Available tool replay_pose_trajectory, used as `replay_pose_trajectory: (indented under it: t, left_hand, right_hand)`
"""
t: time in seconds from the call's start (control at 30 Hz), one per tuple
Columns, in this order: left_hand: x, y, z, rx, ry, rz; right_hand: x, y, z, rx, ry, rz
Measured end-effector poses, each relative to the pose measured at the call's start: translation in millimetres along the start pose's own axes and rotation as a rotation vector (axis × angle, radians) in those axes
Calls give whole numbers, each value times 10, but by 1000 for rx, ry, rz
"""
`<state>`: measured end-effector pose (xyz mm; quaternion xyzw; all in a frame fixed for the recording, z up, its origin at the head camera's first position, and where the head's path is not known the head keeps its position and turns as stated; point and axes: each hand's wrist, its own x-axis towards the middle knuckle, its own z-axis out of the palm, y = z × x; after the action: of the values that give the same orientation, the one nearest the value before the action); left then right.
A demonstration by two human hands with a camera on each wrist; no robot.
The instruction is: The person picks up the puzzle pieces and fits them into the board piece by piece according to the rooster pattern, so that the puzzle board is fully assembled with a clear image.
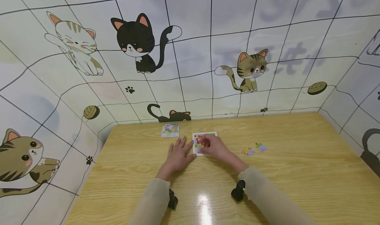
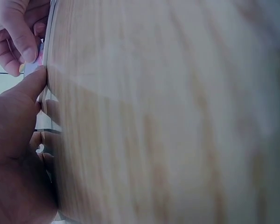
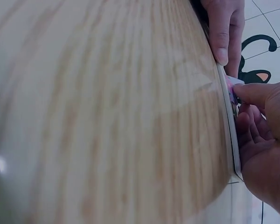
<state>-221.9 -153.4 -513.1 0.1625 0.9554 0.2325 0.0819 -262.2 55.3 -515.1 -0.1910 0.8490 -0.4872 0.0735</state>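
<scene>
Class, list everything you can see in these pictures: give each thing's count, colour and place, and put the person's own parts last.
Light wooden table: one, pale wood grain, fills the lower middle of the head view.
White square puzzle board with coloured pieces: one, white frame, at table centre, partly under the right hand.
Small picture card: one, white with green and orange print, behind and left of the board.
Loose coloured puzzle pieces: a few, yellow, purple and green, on the table right of the board.
Cat-cartoon wall panels: pale, gridded, around the table.
Black wrist camera mounts: two, one on each forearm.
Left hand: one, fingers flat on the table, thumb at the board's left edge.
Right hand: one, fingers curled over the board, pinching a piece.
</scene>
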Motion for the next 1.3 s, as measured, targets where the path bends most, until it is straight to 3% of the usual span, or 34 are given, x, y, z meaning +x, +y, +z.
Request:
replay_pose_trajectory:
  t: [0.3,0.63,1.3]
  left_hand:
    - [5,5,-2,-4,-1,5]
    - [-6,10,-15,-5,6,18]
    - [-6,8,-3,0,8,20]
  right_hand:
    - [7,11,39,16,19,-14]
    - [36,-22,51,-59,5,21]
    - [20,-40,86,-171,15,5]
